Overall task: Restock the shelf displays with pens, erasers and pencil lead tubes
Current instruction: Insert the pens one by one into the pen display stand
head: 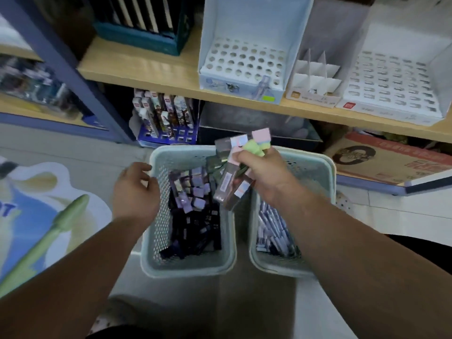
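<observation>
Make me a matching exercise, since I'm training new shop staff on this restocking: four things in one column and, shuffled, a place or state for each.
Column one
1. left hand
2. right hand
3. blue display box
4. right basket

Column two
A. holds blue-and-white pens
B. sits on the shelf, its round holes empty
C. grips a bunch of pastel-capped tubes
D. rests against the outer side of the left basket

Pairs: 1-D, 2-C, 3-B, 4-A
</observation>
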`<state>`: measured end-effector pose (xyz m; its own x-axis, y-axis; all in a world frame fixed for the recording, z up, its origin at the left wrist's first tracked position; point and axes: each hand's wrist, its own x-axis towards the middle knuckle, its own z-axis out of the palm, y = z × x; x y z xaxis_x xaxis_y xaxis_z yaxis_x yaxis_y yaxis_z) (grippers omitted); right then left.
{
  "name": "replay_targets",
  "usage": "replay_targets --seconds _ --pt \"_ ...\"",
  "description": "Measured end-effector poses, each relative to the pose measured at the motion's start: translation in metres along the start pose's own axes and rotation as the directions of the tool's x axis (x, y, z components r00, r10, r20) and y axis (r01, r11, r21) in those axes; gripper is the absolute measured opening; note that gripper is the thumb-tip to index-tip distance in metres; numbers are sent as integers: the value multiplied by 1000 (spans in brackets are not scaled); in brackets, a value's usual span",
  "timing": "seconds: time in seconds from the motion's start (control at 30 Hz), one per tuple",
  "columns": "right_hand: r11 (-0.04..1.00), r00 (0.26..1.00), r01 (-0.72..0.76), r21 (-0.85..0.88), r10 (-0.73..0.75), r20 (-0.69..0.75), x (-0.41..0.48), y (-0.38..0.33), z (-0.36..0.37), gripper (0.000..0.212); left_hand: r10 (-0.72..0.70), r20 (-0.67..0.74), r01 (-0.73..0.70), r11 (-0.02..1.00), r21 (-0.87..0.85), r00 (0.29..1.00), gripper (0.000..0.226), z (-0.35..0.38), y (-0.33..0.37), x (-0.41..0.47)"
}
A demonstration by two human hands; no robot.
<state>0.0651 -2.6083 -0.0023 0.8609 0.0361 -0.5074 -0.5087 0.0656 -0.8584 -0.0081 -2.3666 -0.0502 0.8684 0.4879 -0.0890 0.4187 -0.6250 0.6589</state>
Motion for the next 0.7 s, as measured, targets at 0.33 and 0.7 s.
replay_targets --seconds 0.33,0.7 --pt "872 965 -250 -421 260 -35 22 109 90 22 -207 328 233 972 -41 922 23 -2 -51 -27" --pt "782 898 -391 -485 439 -17 36 123 97 66 -157 368 229 960 -161 917 8 1 -57 -18"
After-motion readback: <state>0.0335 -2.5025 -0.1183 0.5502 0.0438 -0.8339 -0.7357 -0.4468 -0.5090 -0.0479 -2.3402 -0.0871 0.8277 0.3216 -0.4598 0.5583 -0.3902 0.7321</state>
